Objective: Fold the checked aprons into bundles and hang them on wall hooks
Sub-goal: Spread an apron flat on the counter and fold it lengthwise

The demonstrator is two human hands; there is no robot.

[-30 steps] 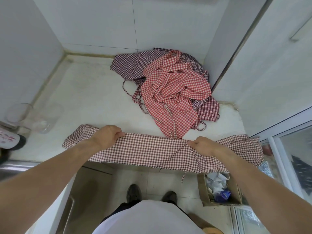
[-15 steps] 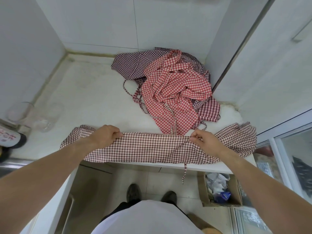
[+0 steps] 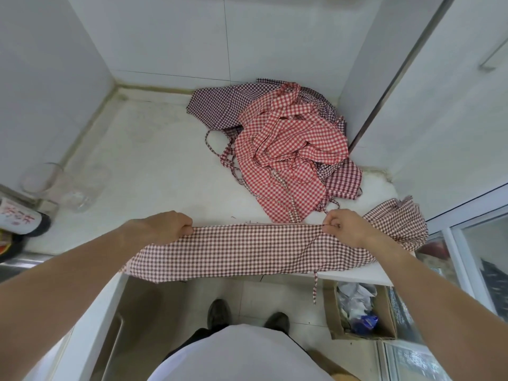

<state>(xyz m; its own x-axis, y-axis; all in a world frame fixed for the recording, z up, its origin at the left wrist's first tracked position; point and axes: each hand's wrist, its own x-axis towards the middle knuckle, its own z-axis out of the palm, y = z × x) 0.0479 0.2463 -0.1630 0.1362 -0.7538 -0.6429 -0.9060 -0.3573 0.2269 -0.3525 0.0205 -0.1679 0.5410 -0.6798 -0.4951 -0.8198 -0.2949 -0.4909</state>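
Shifted since the earlier frames: the dark-checked apron (image 3: 247, 248) strip, its left end drawn inward and its near edge now overhanging the worktop (image 3: 154, 166) front. Position: laid flat, long axis running left to right, in front of the crumpled red-checked apron pile (image 3: 286, 155). Left hand (image 3: 162, 228), fingers curled tight on the strip's far edge left of the pile; right hand (image 3: 347, 228), fingers pinching the same edge just below the pile. Both hands equally near; next fold judged to go across the long axis.
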